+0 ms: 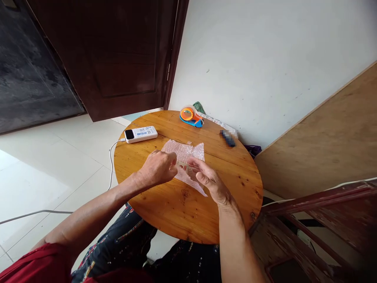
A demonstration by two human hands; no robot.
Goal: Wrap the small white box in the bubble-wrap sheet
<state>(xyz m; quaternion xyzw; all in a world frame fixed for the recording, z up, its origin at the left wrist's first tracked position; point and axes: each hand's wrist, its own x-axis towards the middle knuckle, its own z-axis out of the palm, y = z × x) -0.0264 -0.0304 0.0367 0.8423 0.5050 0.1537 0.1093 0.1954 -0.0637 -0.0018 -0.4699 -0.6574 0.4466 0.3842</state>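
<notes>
Pink bubble wrap (179, 148) lies spread on the round wooden table (182, 212). On it rests a small flat item (183, 167) with red print, partly hidden between the hands. My left hand (160, 167) is closed over the left side of the wrap, fingers curled; whatever it may hold is hidden. Over the wrap's right side is my right hand (209, 177), its fingers apart and its thumb raised, with nothing seen in it.
A white power bank (143, 134) with a cable sits at the table's left. An orange and blue tape dispenser (191, 116) stands at the back edge. A dark blurred object (228, 138) lies back right, near the wall.
</notes>
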